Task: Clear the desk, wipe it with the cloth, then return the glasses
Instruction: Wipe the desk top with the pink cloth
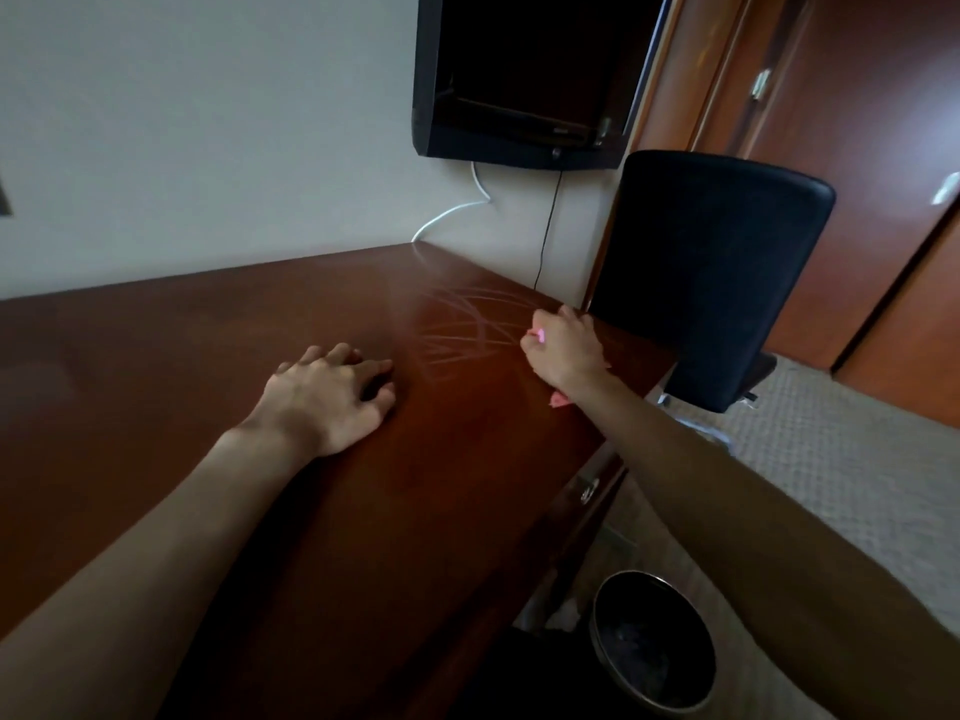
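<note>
L arm reaches in from lower left, forearm stretched over the wooden desk surface (pixel 156 356). Left hand (pixel 332 394) lies palm down on the surface, fingers (pixel 376 368) loosely spread and slightly bent, holding nothing, tips touching the wood.

Just right of that hand, curved wet streaks (pixel 467 330) cross the glossy wood toward the far right corner.

R arm comes in from lower right, crossing the front edge of the surface. Right hand (pixel 563 350) sits near the far right corner, knuckles up, fingers (pixel 576 322) curled tight round a pink cloth (pixel 560 400). Cloth mostly hidden under the hand: one pink bit pokes out by the thumb side, another bit shows below the wrist side, touching the wood. Looks crumpled; can't tell its full shape or texture.

Glasses not seen in this view.

Behind: dark wall-mounted TV (pixel 524 80) w/ a white cable (pixel 452 210) and a black cable (pixel 548 226) dropping toward the surface. Black chair (pixel 711 272) stands just beyond the right end, close to the right hand. Round black waste bin (pixel 654 641) on the carpet by the front edge, lower right. Wooden doors (pixel 857 148) at far right.
</note>
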